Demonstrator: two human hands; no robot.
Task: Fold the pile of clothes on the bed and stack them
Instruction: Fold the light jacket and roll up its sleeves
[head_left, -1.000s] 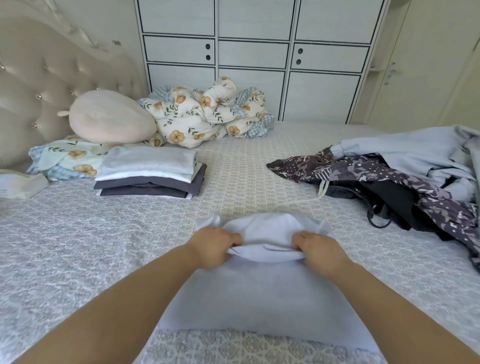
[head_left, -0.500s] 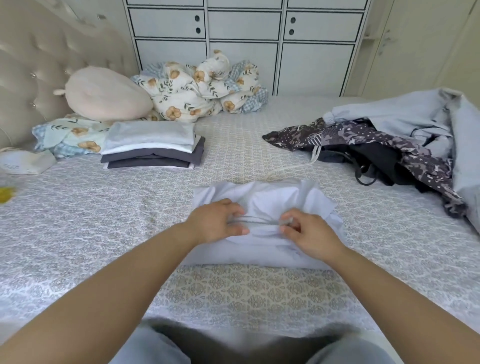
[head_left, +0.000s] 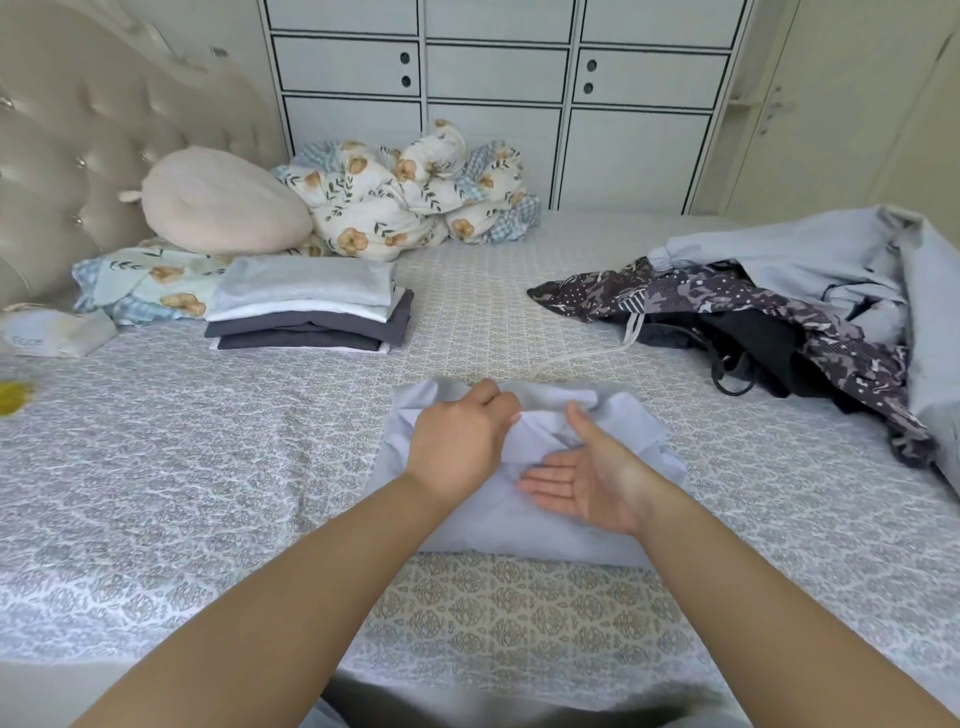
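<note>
Left hand pinches the garment's top fold; right hand lies spread, palm up, on it. Garment sits mid-bed, right of the stack, left of the pile. Loose fold could spring open if released. Left fingertips hidden under cloth.

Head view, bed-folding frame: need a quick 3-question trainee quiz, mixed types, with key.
1. True or false: the folded stack lies right of the unfolded pile.
2. Which hand lies palm up, fingers straight, on the pale blue garment? A) left hand B) right hand
3. Fill in: the round pink cushion rests by the tufted ____.

Key: 1 false; 2 B; 3 headboard.
</note>
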